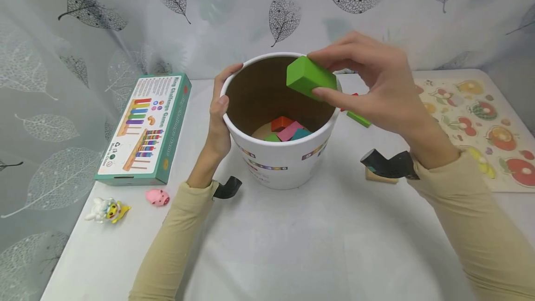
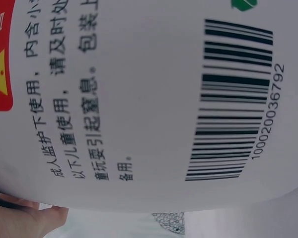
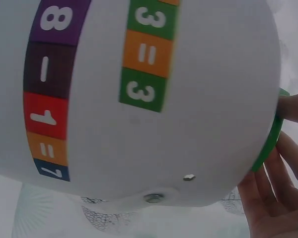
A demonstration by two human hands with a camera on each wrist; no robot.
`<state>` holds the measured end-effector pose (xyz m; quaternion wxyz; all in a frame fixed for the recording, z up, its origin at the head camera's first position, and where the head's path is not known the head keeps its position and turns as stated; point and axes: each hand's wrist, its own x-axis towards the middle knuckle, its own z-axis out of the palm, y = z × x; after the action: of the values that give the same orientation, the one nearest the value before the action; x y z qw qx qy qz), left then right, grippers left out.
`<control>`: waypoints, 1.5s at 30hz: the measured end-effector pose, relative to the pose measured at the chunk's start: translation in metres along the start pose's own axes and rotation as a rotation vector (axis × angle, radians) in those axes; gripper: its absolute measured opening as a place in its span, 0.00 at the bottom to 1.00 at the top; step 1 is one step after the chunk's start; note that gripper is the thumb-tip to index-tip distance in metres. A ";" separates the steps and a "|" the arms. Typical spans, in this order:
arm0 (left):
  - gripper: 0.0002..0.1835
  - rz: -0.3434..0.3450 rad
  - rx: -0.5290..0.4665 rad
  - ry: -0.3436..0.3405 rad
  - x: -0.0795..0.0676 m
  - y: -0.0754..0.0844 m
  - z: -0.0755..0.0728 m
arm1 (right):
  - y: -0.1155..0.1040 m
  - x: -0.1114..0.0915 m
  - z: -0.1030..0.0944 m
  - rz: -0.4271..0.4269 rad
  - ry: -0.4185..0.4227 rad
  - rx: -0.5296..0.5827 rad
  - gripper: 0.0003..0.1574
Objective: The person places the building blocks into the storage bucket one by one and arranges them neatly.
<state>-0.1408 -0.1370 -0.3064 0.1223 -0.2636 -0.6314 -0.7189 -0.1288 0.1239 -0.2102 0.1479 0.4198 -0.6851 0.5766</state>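
Observation:
A white bucket (image 1: 284, 161) with printed number equations stands on the table, its mouth facing up. My left hand (image 1: 219, 115) holds it at the left rim, thumb and fingers spread along the edge. Between the thumb and fingers of my right hand (image 1: 376, 78), a green block (image 1: 311, 78) is pinched above the bucket's right rim. On the bucket's floor lie an orange-red block (image 1: 282, 123), a pink block (image 1: 290, 131), a teal block (image 1: 301, 134) and a partly hidden green block (image 1: 272, 138). The right wrist view shows the green block's edge (image 3: 269, 144) beyond the bucket.
Right of the bucket, another green block (image 1: 359, 119) lies partly hidden by my right hand; a wooden piece (image 1: 381, 176) sits nearer. A fruit-picture board (image 1: 480, 124) is at the right. At the left are a game box (image 1: 140, 129), a pink pig (image 1: 157, 197) and a small figurine (image 1: 108, 210).

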 end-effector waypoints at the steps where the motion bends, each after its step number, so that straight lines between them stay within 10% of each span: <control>1: 0.41 -0.001 0.000 -0.001 0.000 0.000 0.000 | 0.001 0.000 0.001 0.006 0.001 0.003 0.29; 19: 0.40 -0.006 -0.003 0.013 0.000 0.002 0.002 | 0.018 -0.008 -0.030 0.081 0.047 0.044 0.26; 27: 0.40 -0.001 -0.012 0.003 0.001 0.002 0.003 | 0.068 -0.045 -0.066 0.404 0.162 -0.181 0.24; 33: 0.40 -0.003 -0.010 0.006 0.001 0.002 0.002 | 0.109 -0.074 -0.081 0.715 -0.060 -0.509 0.29; 45: 0.40 -0.006 -0.008 0.003 0.001 0.002 0.003 | 0.154 -0.098 -0.080 0.968 -0.270 -0.525 0.32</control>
<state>-0.1398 -0.1346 -0.3044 0.1202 -0.2613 -0.6292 -0.7220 -0.2073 0.2338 -0.3565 -0.1231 0.0770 -0.9327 0.3302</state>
